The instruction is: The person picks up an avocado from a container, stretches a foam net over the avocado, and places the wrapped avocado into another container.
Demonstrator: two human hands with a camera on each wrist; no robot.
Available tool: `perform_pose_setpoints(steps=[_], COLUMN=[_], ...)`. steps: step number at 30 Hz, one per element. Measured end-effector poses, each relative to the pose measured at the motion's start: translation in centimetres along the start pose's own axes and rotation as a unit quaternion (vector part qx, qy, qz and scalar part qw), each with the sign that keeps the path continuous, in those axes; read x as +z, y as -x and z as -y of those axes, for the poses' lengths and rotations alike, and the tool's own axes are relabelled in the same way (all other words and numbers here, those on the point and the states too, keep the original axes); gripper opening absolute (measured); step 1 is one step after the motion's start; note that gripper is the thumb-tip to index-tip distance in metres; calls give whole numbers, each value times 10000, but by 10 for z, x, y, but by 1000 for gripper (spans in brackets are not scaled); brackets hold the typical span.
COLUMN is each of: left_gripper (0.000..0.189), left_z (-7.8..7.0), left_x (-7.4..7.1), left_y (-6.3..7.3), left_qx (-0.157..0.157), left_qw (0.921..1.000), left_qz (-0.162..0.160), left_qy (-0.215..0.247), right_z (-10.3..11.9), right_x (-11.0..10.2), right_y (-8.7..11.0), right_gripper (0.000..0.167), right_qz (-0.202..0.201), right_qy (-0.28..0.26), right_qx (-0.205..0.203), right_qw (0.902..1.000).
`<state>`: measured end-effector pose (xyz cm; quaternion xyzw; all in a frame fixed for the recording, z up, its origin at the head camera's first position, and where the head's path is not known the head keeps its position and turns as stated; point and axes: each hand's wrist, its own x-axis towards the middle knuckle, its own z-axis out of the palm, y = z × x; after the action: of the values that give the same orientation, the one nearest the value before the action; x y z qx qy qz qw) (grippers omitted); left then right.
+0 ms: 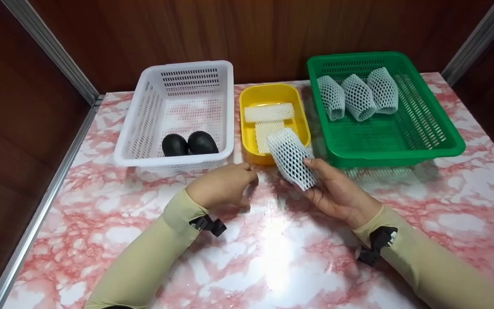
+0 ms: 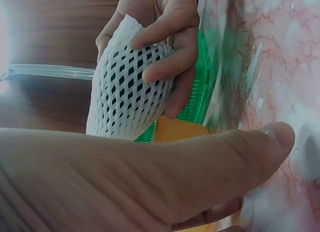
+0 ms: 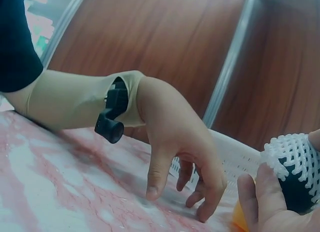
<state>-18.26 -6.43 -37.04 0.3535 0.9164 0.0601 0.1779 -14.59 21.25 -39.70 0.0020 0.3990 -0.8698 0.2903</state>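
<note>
My right hand (image 1: 337, 193) grips a dark avocado in a white foam net sleeve (image 1: 292, 159), thumb on one side and fingers underneath, close over the front of the yellow container (image 1: 268, 92). Through the mesh the dark fruit shows, and in the right wrist view its bare dark end is visible beside the net edge. My left hand (image 1: 223, 184) hangs low over the table in front of the white basket, its fingers loosely bent with nothing in them. Flat white foam net sleeves (image 1: 269, 112) lie inside the yellow container.
The white basket (image 1: 178, 161) at left has two bare avocados (image 1: 202, 143) near its front wall. A green basket (image 1: 401, 159) at right holds three netted avocados (image 1: 358, 98) along its back left. A brown wood panel (image 1: 268, 38) rises behind the marbled table (image 1: 272, 257).
</note>
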Motion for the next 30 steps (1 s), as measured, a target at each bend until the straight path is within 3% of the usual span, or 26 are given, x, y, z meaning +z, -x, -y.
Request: perform_pose_setpoints(steps=[4, 7, 9, 11, 12, 13, 14, 16, 19, 20, 22, 23, 24, 25, 27, 30], left_gripper=[47, 45, 43, 40, 39, 38, 37, 43, 59, 65, 67, 65, 62, 60, 54, 49], left_z=[0, 0, 0, 0, -1, -1, -1, -2, -2, -3, -3, -3, -3, -3, -2, -1], left_x=[1, 3, 5, 6, 6, 6, 7, 7, 9, 9, 11, 11, 12, 12, 12, 12], left_y=[1, 4, 6, 7, 8, 9, 10, 11, 13, 14, 13, 13, 13, 13, 12, 12], left_qx=[-30, -57, -72, -46, -37, -29, -26, -79, -223, -253, -276, -255, -215, -153, -35, 53], left_qw=[10000, 9999, 9997, 9994, 9992, 9990, 9988, 9981, 9959, 9945, 9906, 9882, 9860, 9838, 9803, 9778], left_qz=[-53, -120, -194, -297, -342, -374, -402, -482, -639, -710, -876, -952, -1011, -1076, -1192, -1254], left_qy=[35, 70, 133, 170, 202, 229, 276, 367, 602, 734, 1010, 1170, 1307, 1427, 1578, 1679], right_z=[-1, -2, -2, -1, -1, -1, -2, -4, -8, -9, -11, -12, -13, -13, -14, -14], right_x=[5, 12, 18, 23, 26, 28, 29, 31, 31, 31, 31, 31, 31, 32, 33, 34], right_y=[1, 4, 6, 8, 10, 12, 14, 17, 17, 17, 17, 18, 18, 19, 20, 21], right_gripper=[47, 50, 57, 68, 73, 77, 79, 82, 85, 85, 85, 83, 81, 78, 74, 67], right_qz=[-55, -297, -551, -806, -893, -962, -984, -853, -466, -332, -137, -76, -20, 21, 73, 132], right_qy=[446, 1183, 1921, 2869, 3422, 4026, 4664, 5732, 6783, 6973, 7216, 7293, 7350, 7398, 7476, 7569], right_qx=[-221, -525, -857, -1334, -1636, -1967, -2354, -3161, -4314, -4611, -4996, -5150, -5248, -5289, -5307, -5221], right_qw=[9987, 9911, 9761, 9452, 9210, 8888, 8470, 7512, 5930, 5477, 4791, 4504, 4294, 4158, 3994, 3928])
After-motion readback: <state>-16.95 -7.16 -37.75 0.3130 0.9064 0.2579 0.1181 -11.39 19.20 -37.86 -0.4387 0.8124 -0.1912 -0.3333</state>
